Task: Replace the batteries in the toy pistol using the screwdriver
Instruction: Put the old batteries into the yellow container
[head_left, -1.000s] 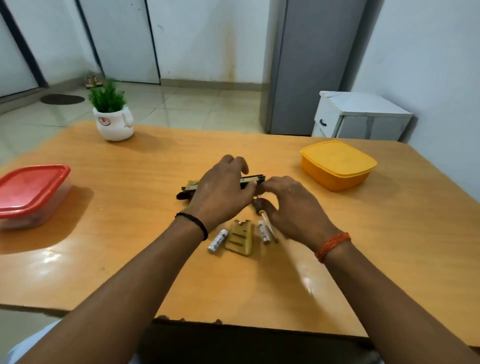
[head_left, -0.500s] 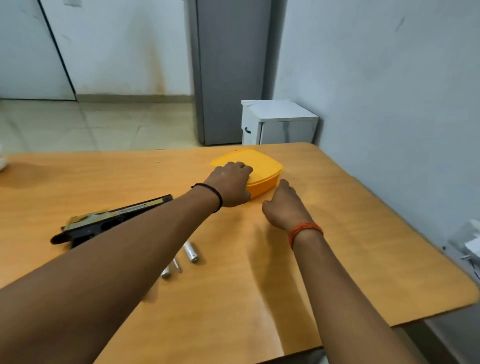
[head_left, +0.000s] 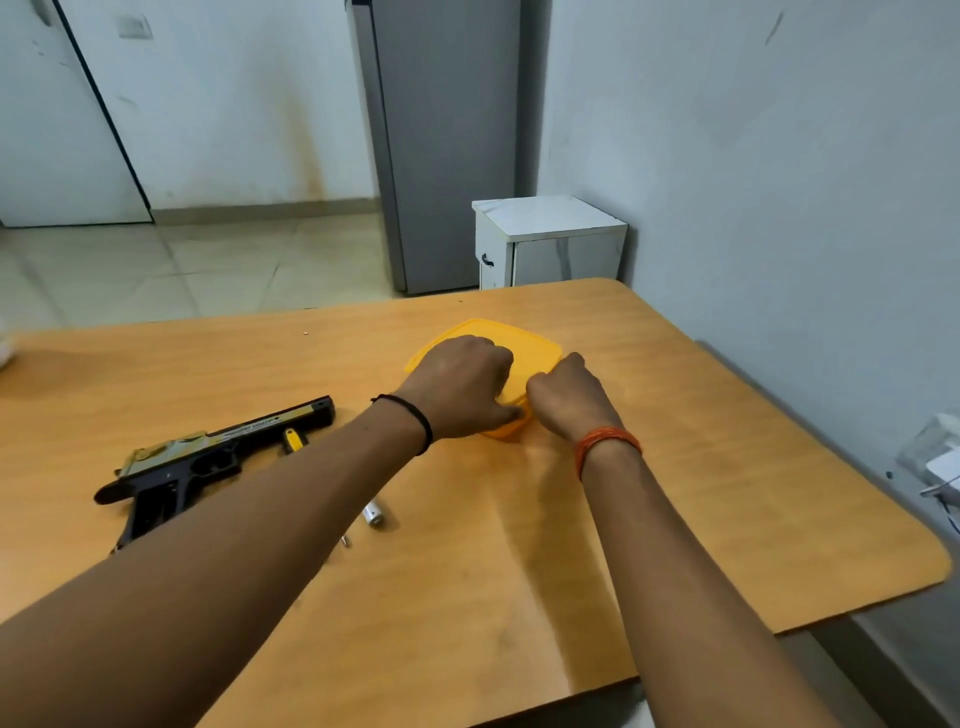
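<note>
Both hands (head_left: 460, 387) (head_left: 563, 397) now curled on the near edge of the yellow box (head_left: 530, 349), where half a second ago just arriving — probably prying the lid for fresh cells — toy pistol (head_left: 208, 460), screwdriver (head_left: 293, 439) and battery (head_left: 374, 514) left on the table (head_left: 727, 493).

Both forearms stretched toward one o'clock; left hand (head_left: 464, 387) and right hand (head_left: 567, 397) side by side, fingers curled, wrists banded black and orange.

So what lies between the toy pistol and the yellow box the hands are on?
In the head view, the left forearm crosses that stretch between toy pistol and yellow box; the screwdriver's yellow handle shows beside the barrel.
</note>
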